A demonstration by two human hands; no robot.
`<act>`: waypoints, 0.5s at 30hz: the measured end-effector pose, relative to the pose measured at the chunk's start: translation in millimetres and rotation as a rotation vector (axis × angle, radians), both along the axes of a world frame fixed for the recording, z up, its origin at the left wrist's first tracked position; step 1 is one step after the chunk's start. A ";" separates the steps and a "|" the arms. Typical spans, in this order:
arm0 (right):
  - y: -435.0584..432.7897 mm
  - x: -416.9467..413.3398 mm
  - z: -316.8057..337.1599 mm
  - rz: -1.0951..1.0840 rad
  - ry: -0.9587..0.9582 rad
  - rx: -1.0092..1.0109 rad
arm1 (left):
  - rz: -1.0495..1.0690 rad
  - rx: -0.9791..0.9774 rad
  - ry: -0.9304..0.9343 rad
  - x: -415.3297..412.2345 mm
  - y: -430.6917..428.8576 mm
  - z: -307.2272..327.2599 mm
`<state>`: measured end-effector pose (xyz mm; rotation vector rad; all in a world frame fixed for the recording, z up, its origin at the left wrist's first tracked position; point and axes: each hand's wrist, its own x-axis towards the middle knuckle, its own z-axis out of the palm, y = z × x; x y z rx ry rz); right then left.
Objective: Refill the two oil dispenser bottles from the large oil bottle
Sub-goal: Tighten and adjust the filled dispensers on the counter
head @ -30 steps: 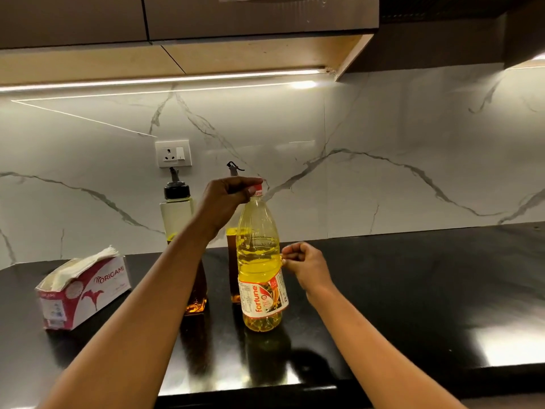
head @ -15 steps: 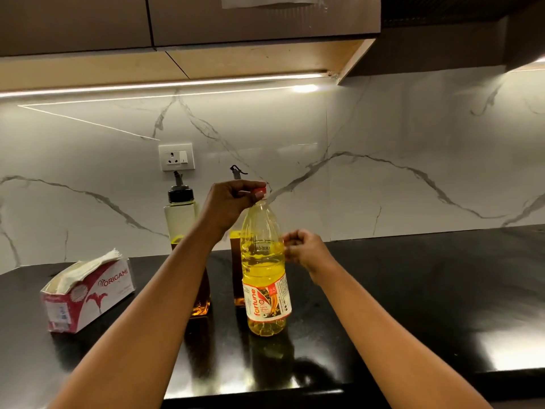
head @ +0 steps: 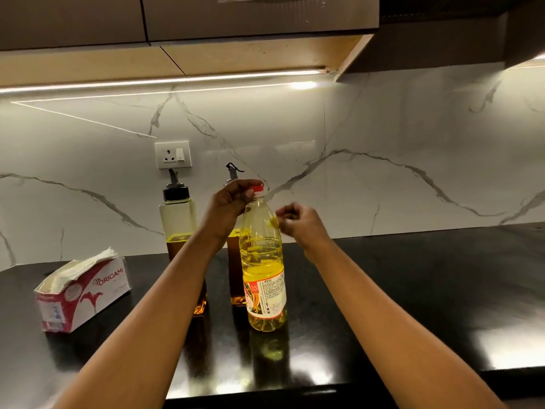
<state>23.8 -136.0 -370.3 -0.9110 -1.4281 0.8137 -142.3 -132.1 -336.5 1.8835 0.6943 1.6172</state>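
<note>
The large oil bottle (head: 264, 261) is stood upright on the black tabletop (head: 413, 290), near the middle of the scene. It is filled with yellow oil to somewhat above half its height, and a printed label is wrapped round its lower part. Its red cap (head: 256, 188) is seated on the neck and is gripped from the left by the left hand (head: 228, 202). The fingers are curled over the top of the cap and the thumb is laid against the neck just below it. The right hand (head: 298, 221) is held just to the right of the bottle's shoulder. Its fingers are curled inward, but the hand is blurred, so it cannot be told whether the bottle is touched or anything is pinched.

Two dispensers are stood just behind, on the far side. The left dispenser bottle (head: 177, 219), square and clear, is topped with a black cap and spout. Amber oil is seen only in its lower part, and its base is partly hidden by the left forearm. The right dispenser bottle (head: 234, 261) is largely covered by the left hand and the large bottle; only its spout and a strip of dark amber body are shown.

A tissue box (head: 82, 293) is placed at the left, well apart from the bottles, with white tissues sticking out of its top. A socket (head: 173, 154) is set in the marble wall (head: 413, 157) above the left dispenser.
</note>
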 end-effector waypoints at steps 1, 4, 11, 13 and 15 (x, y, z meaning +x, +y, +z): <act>-0.6 4.3 -18.3 0.000 -0.032 -0.069 | -0.006 0.006 -0.003 0.1 -0.8 -2.0; -5.9 8.2 -59.2 0.034 -0.028 -0.276 | -0.010 0.027 0.016 1.9 -3.5 -5.3; -4.3 -1.1 21.4 0.091 0.134 0.021 | -0.083 -0.023 0.068 1.8 1.0 -2.5; -6.5 -7.7 40.9 0.053 0.055 0.110 | -0.122 -0.023 0.069 1.9 0.3 -1.9; -6.4 -9.0 37.0 0.032 0.017 0.107 | -0.156 -0.034 0.071 1.2 1.0 -2.1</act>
